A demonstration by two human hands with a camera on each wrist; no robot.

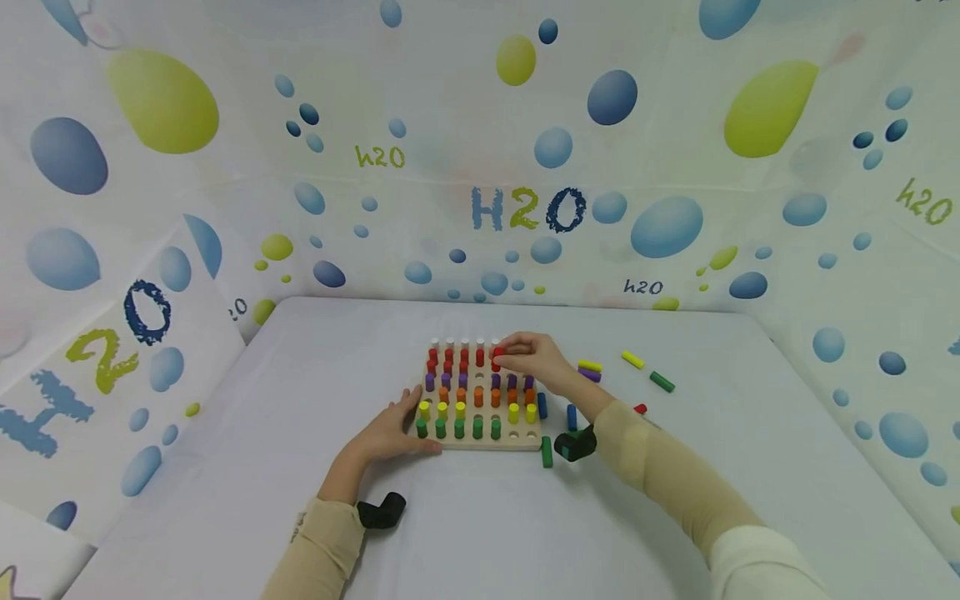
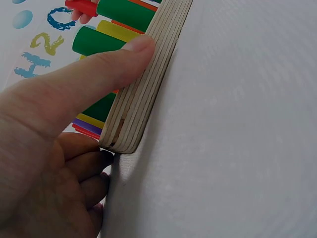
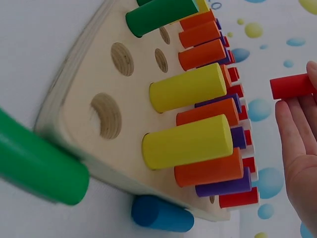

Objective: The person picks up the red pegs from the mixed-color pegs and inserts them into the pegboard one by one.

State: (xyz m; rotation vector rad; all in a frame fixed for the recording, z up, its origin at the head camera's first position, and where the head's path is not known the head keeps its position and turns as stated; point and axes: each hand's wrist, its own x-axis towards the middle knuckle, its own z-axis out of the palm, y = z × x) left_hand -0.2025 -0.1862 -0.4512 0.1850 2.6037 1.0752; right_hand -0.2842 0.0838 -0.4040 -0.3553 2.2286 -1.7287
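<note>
A wooden pegboard (image 1: pixel 480 445) with rows of coloured pegs lies on the table. My left hand (image 1: pixel 386 429) holds its near left corner; in the left wrist view the thumb (image 2: pixel 114 64) lies against the layered front edge and the fingers are at the left side. Over the back rows, my right hand (image 1: pixel 536 357) pinches a red peg (image 3: pixel 291 87) between thumb and fingers. That peg is held lengthwise above the other pegs in the right wrist view. Yellow pegs (image 3: pixel 190 144) and green pegs (image 1: pixel 459 428) stand in the front rows, where several holes (image 3: pixel 106 116) show bare.
Loose pegs lie right of the board: a green peg (image 1: pixel 547 452) and a blue peg (image 1: pixel 542 406) close by its side, another blue peg (image 1: pixel 572 417), and farther off a yellow peg (image 1: pixel 632 359) and a green peg (image 1: pixel 662 382). A patterned curtain (image 1: pixel 450 125) hangs behind the table.
</note>
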